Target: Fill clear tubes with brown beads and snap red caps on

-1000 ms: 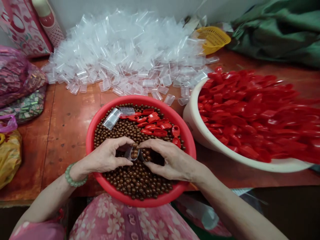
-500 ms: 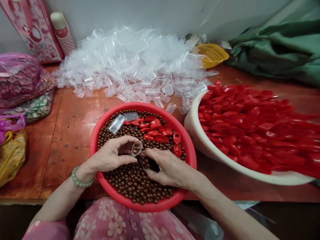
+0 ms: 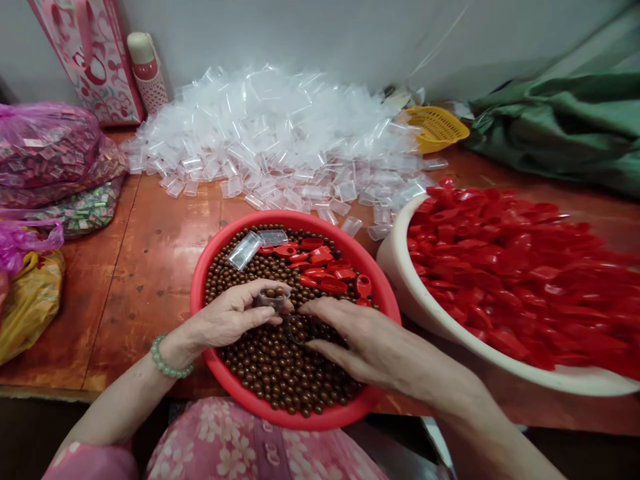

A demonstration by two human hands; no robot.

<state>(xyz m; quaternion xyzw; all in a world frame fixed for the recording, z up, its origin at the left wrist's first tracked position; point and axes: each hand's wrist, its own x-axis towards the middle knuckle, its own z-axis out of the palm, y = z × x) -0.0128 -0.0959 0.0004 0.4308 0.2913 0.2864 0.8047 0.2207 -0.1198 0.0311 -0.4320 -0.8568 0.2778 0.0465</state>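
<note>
While left hand (image 3: 230,313) pinches small clear plastic container (image 3: 270,302) of round brown balls (image 3: 275,292), centre frame, right hand (image 3: 367,340) fingers spread, grip unclear. Container likely light, stiff, slick: hold by sidewalls.

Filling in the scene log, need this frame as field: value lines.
left hand: holds tube, clear, balls inside
right hand: beside it, at a second clear rim; grip unclear
basin: red; brown balls, red pieces, two loose tubes
tub: white, heaped with red pieces
behind basin: pile of clear tubes, yellow basket
</note>
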